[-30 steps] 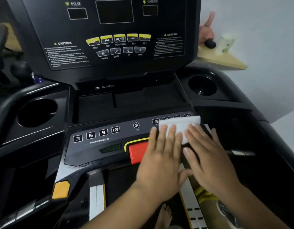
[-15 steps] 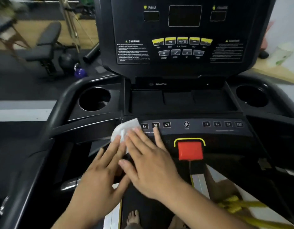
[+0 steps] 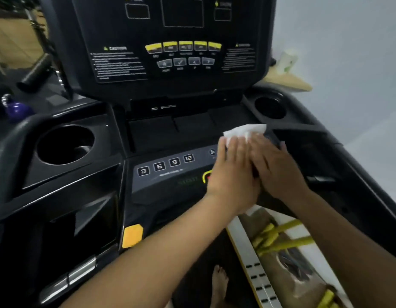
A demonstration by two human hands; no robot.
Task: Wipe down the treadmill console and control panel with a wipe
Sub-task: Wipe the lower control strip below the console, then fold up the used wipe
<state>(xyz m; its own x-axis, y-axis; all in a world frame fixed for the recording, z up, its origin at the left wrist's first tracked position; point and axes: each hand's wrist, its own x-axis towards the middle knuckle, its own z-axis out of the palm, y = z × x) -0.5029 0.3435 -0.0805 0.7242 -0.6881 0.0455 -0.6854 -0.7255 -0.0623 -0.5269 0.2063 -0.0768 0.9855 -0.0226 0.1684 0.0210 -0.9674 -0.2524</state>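
**Both hands flat on the wipe at the right of the control panel**

Head view: the white wipe (image 3: 245, 131) lies on the right part of the grey control panel (image 3: 170, 174), its crumpled top edge showing above the fingertips. The left hand (image 3: 230, 174) and the right hand (image 3: 277, 167) lie side by side on it, touching, palms down and fingers stretched out flat; neither grip is curled around the wipe, both press it against the panel. The left hand covers most of the red stop button, of which only the yellow outline (image 3: 205, 176) shows. To the left, keys marked 3, 6, 9, 12 (image 3: 166, 164) are uncovered. The upright console (image 3: 170, 52) stands behind, with cup holders (image 3: 64, 144) at each side. The picture is motion-blurred.
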